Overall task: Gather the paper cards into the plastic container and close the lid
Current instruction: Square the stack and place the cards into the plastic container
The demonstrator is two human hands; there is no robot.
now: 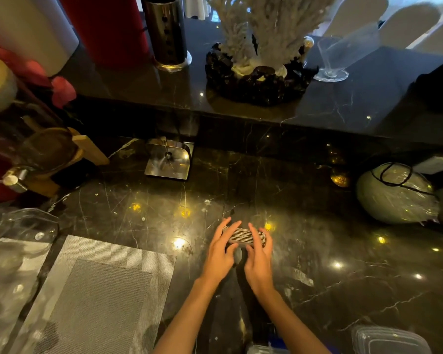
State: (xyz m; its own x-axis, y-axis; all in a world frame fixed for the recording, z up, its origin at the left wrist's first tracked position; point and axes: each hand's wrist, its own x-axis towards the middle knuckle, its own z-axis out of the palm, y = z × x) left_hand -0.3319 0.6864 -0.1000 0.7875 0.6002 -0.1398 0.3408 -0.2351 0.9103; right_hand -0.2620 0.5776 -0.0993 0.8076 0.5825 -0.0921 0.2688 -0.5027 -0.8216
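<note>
Item: stack of paper cards (pixel 242 236), standing on its long edge on the dark marble counter (pixel 343 251), a little right of centre. We are seeing the striped card edges facing up; the long axis is running left to right, tilted slightly down toward the right.

Item: left hand (pixel 219 254). We are bracketing the left end of the stack with it, fingers (pixel 225 227) lightly spread along the far face and the thumb tucked against the near face.

Item: right hand (pixel 258 254). We are holding the right end the same way, fingers draped over the top edge and far side, thumb on the near side. Both hands are pinching the cards between them, equally near, one at each end.

Item: plastic container, clear. We are reading the ribbed clear piece (pixel 389 339) at the bottom right corner as it or its lid; we cannot tell which. It is lying toward us and to the right of the stack, well apart, so the right hand is the nearer carrier.

Item: grey woven placemat (pixel 100 290), left of the hands, not touching the cards.
</note>
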